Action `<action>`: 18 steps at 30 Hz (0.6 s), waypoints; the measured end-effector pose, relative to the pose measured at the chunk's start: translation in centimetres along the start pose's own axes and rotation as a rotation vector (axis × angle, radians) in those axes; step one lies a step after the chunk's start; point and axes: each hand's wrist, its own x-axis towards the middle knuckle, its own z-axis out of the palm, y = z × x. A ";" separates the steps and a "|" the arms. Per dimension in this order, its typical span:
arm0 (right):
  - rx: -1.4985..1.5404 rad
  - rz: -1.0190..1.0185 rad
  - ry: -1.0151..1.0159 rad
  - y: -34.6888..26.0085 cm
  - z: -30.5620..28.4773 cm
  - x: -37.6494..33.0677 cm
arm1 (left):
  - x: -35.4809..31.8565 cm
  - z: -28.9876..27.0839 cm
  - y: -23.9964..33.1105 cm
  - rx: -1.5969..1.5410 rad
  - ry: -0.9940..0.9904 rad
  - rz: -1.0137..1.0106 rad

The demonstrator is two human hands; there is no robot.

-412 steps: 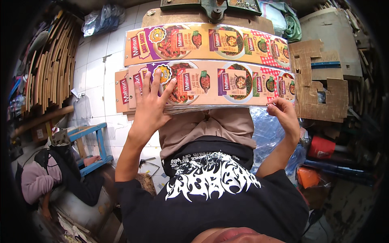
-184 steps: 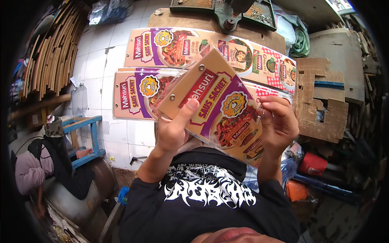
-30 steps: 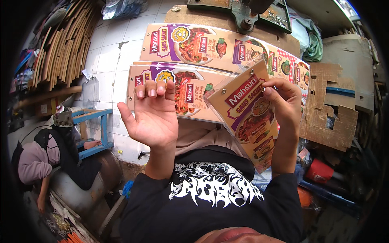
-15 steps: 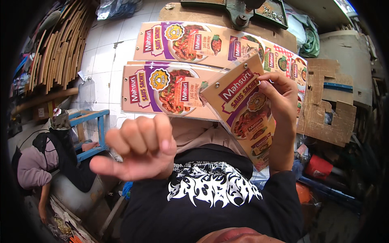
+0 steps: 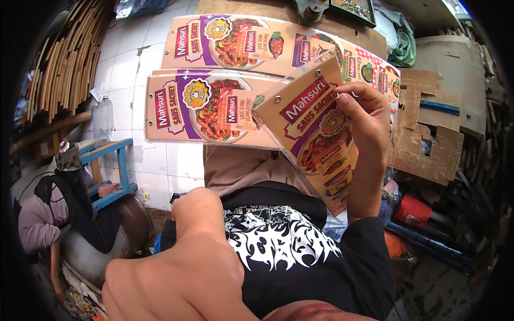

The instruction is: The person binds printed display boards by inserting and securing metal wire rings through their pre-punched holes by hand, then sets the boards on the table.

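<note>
- We see our right hand (image 5: 367,115) at the tilted bundle, thumb and forefinger pinched together with no gap to speak of, nipping a small pale shiny piece (image 5: 338,95); its other fingers are partly hidden, and we cannot tell how they grip.
- That bundle of tan printed sheets in clear plastic (image 5: 308,131) stands slanted between our right hand and lap, its top end showing 2 metal eyelets and overlapping the 2 stacks behind it.
- Our left hand (image 5: 176,278) fills the lower left, close to the camera and well apart from the sheets; we cannot tell how far its fingers are bent, or whether they have hold of anything.
- Just beyond our lap lies the near stack of long tan, purple-banded sheets (image 5: 217,109), several layers showing along its edge.
- Behind it lies the far stack of similar long printed sheets (image 5: 241,43), reaching onto the brown wooden surface (image 5: 241,6).
- At the top, beside a dark metal tool base (image 5: 310,9), we have a shallow dark green tray (image 5: 369,21) with many small shiny metal pieces (image 5: 353,7) scattered in it.
- To the right of that tray sit pale and green plastic bags (image 5: 400,43); their contents are too unclear to name.
- Below the bags, brown cardboard with cut-out openings (image 5: 450,142) lies just beside the stacks.
</note>
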 end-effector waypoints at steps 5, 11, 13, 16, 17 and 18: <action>-0.013 0.001 0.002 -0.2 0.0 0.1 | -0.1 -0.6 0.7 -0.073 -0.030 -0.058; -0.013 0.002 0.018 0.0 0.0 0.0 | 0.3 -0.7 1.4 -0.125 -0.082 -0.158; -0.018 0.009 0.012 -0.2 0.3 0.0 | 1.1 -1.4 0.1 -0.058 -0.133 -0.174; -0.041 0.012 0.015 0.1 -0.2 -0.1 | -0.9 -2.9 -1.9 -0.247 0.086 -0.197; -0.032 0.017 -0.001 0.3 -0.1 0.0 | -1.3 -2.7 -2.6 -0.252 0.167 -0.213; -0.044 0.013 0.017 0.2 -0.1 -0.1 | -2.0 -2.0 -3.9 -0.261 0.264 -0.198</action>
